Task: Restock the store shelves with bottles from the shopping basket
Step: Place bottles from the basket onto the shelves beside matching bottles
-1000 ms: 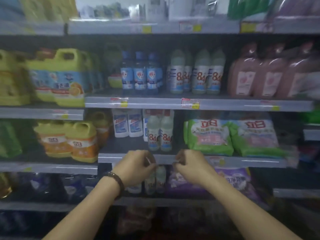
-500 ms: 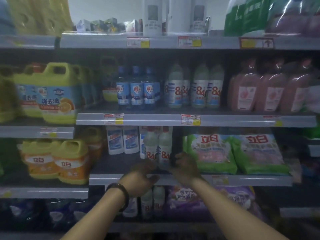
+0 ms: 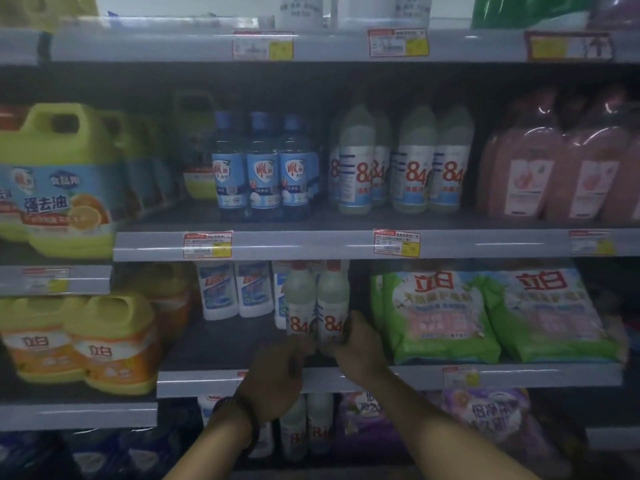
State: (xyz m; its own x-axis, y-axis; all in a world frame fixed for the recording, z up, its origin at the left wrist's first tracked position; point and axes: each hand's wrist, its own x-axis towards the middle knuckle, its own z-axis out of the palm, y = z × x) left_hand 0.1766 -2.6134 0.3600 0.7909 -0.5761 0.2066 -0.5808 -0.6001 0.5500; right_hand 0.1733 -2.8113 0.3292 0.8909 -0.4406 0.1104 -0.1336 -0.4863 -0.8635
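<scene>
You appear to be at the placing step. The middle shelf [image 3: 519, 375] carries the green bags [image 3: 440, 317]. Just left of them, near the front edge, the left 84 bottle [image 3: 299, 306] and right 84 bottle [image 3: 333, 303] stand upright, touching.

Your right hand [image 3: 356, 344] wraps the right 84 bottle's base. Your left hand [image 3: 277, 379] is curled at the left 84 bottle's foot (grip or mere touch cannot be told).

Next, square both bottles and release. The basket is out of view, and dim light and blur obscure the fingertips.
</scene>
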